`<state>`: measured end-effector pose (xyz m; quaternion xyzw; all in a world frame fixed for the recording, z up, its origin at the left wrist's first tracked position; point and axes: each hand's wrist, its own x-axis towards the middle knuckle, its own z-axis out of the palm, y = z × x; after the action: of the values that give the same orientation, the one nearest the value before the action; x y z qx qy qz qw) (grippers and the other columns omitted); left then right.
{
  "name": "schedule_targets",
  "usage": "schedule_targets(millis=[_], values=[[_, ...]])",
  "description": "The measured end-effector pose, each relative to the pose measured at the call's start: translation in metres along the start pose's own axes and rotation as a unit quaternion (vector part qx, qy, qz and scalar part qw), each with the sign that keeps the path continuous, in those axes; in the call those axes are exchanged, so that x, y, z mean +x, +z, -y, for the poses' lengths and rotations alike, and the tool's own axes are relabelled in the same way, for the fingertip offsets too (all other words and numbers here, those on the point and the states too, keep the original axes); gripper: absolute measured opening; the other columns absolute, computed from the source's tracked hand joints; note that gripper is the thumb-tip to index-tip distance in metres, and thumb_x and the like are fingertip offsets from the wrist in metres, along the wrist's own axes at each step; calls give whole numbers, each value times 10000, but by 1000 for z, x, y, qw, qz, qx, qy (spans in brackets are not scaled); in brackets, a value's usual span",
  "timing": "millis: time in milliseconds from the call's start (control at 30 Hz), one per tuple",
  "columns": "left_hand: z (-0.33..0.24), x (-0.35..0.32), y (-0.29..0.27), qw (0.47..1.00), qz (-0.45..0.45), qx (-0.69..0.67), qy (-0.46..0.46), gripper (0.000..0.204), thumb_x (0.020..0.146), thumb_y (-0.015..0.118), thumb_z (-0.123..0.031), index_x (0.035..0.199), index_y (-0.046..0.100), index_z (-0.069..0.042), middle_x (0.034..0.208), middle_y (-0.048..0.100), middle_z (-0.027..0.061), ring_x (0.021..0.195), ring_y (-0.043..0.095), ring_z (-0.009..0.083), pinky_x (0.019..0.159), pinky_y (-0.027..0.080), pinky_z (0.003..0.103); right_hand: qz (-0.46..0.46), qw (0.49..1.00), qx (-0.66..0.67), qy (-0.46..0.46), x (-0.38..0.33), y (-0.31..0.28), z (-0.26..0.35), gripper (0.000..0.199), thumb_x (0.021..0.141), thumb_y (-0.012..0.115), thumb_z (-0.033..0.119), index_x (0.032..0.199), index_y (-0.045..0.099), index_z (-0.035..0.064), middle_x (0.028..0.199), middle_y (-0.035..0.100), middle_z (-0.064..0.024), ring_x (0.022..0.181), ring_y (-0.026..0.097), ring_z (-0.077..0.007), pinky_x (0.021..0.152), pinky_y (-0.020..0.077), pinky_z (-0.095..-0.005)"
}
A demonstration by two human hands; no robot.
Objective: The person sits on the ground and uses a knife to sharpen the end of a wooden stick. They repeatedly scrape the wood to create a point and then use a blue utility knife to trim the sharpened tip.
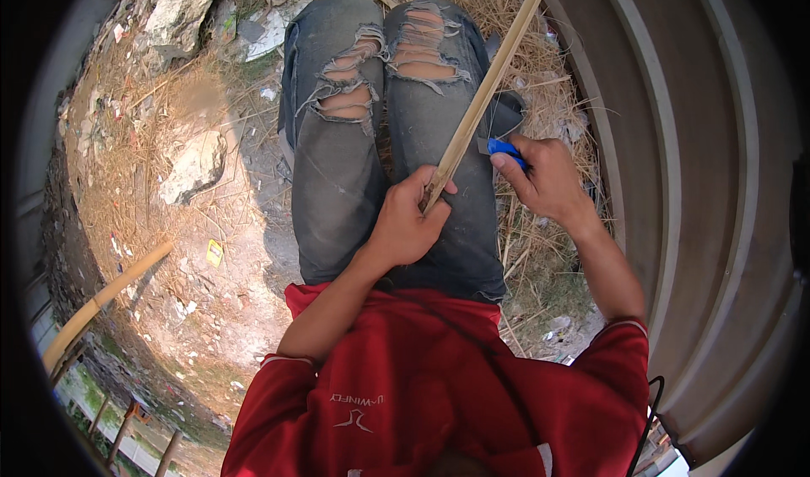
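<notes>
My left hand (pixel 411 221) is closed around the lower end of a long split bamboo strip (pixel 479 99), above my thighs. From there the strip slants up and away to the right, past the top edge of the view. My right hand (pixel 544 173) grips a blue-handled utility knife (pixel 509 151), its short grey blade pointing left toward the strip. Whether the blade touches the bamboo I cannot tell. Beneath both hands lie my legs in torn grey jeans (pixel 337 190), the knees ripped open.
A corrugated metal wall (pixel 666 139) rises close on my right. Pale rocks (pixel 194 166) and dry straw (pixel 527 63) lie on the littered ground. At the left a bamboo pole (pixel 105 295) slants over the dirt, with a small yellow packet (pixel 214 252) nearby.
</notes>
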<state>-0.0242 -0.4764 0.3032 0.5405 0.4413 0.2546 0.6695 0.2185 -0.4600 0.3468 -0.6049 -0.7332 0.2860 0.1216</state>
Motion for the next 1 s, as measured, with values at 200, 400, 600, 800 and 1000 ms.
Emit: schedule_targets(millis=[200,400,600,800,1000], values=[[5,-1,6,993,-60,71,77,201,839,521,-25,1028,584,4,708,537,57,628,503,112,598,426,308,1,996,-50,-68,-9,29,25,531,931,605,529,755,616,28,581,614,-172,561,629,-404,538,493,-474],[0,-20,6,986,-57,142,58,220,833,523,-57,1044,553,-5,621,497,117,555,521,204,568,423,363,-104,988,-92,62,26,-9,2,606,961,535,575,743,651,21,577,615,-168,547,618,-412,540,492,-474],[-10,-23,11,989,-66,124,42,207,828,514,-56,1028,542,-9,582,481,105,506,485,192,521,384,348,-159,976,-143,46,69,-27,-32,678,980,458,613,755,688,17,633,632,-205,687,653,-430,626,498,-522],[-2,-49,3,986,-9,163,-20,194,825,536,-33,1017,537,-6,657,562,195,572,612,346,586,470,391,-209,939,-77,260,141,-100,-132,758,980,358,657,964,733,-1,1045,683,-298,1068,628,-462,923,481,-522],[17,-64,-5,993,-16,114,-7,143,830,547,-28,973,559,-20,670,562,142,589,588,240,589,465,360,-312,912,-56,261,174,-154,-186,784,971,365,659,950,710,-45,950,671,-310,990,651,-432,897,477,-482]])
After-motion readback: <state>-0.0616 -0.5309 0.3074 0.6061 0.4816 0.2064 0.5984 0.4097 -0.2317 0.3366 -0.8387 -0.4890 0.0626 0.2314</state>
